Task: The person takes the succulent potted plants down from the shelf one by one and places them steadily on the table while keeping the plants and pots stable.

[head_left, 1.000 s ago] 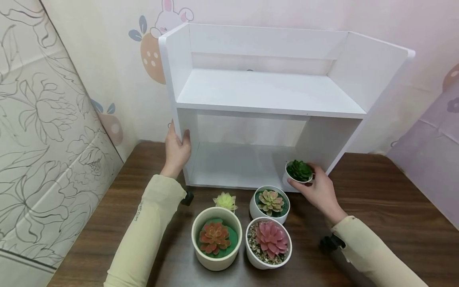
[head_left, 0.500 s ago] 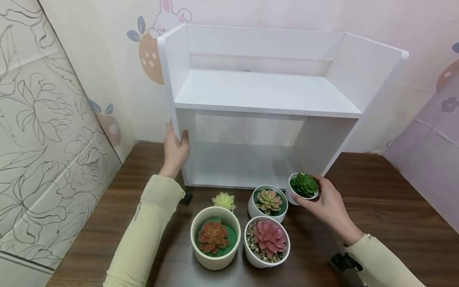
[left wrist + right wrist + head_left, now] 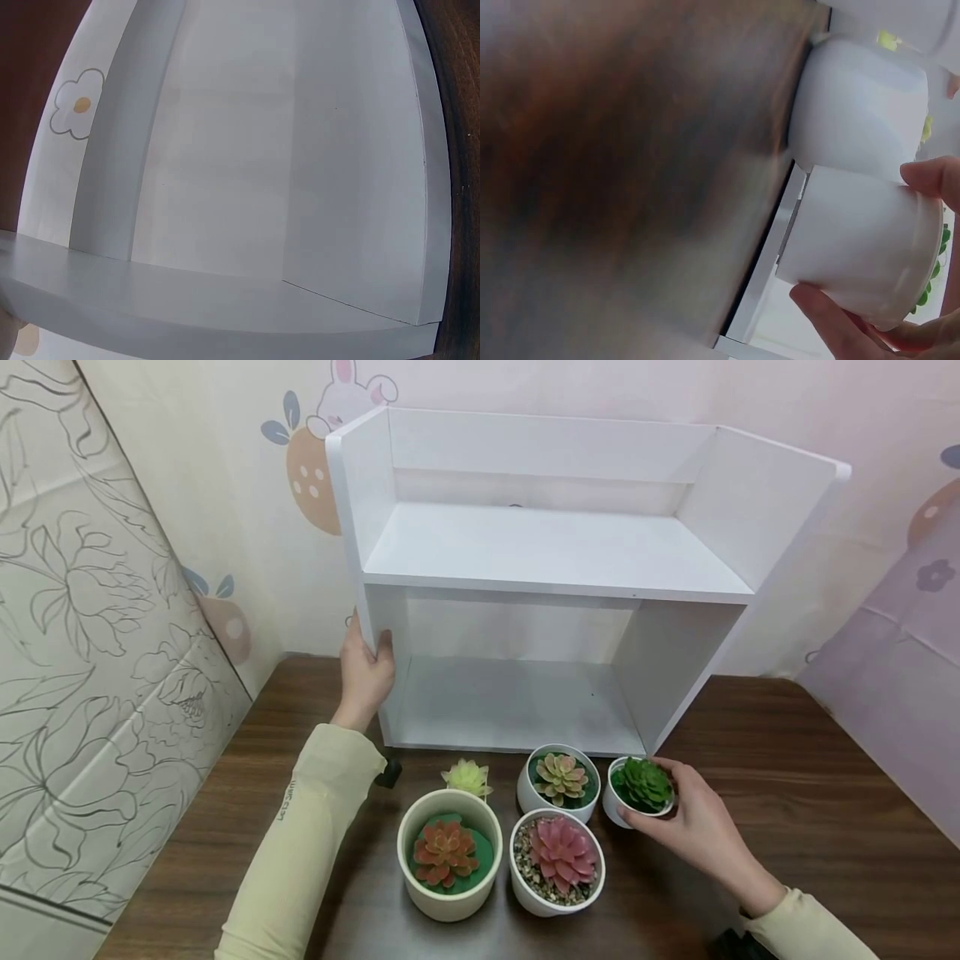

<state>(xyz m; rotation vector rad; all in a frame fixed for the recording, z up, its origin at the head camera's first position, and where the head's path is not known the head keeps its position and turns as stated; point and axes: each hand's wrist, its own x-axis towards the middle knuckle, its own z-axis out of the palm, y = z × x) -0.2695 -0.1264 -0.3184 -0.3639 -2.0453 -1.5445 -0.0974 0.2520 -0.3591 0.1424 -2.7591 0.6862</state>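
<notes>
My left hand [image 3: 366, 672] grips the left side panel of a white two-tier shelf [image 3: 555, 547], thumb on the inner face. At the shelf's front right corner my right hand [image 3: 701, 818] holds a small white pot with a green succulent [image 3: 642, 785] by its rim, between thumb and fingers. In the right wrist view, that white pot [image 3: 862, 240] leans at an angle beside a rounder white pot [image 3: 859, 109]. The left wrist view shows the shelf's lower compartment [image 3: 217, 165] from the side, with most of the left hand out of frame.
Left of the held pot stands a white pot with a yellow-pink succulent [image 3: 562, 781]. Nearer are a pink succulent pot [image 3: 558, 864] and a cream pot with a red succulent [image 3: 450, 856]. A pale yellow-green succulent [image 3: 467, 777] shows behind the cream pot. All are on the brown table [image 3: 217, 827].
My right hand has brought the green succulent pot from the shelf's lower right front toward me, down beside the yellow-pink succulent pot. The left hand stays on the side panel.
</notes>
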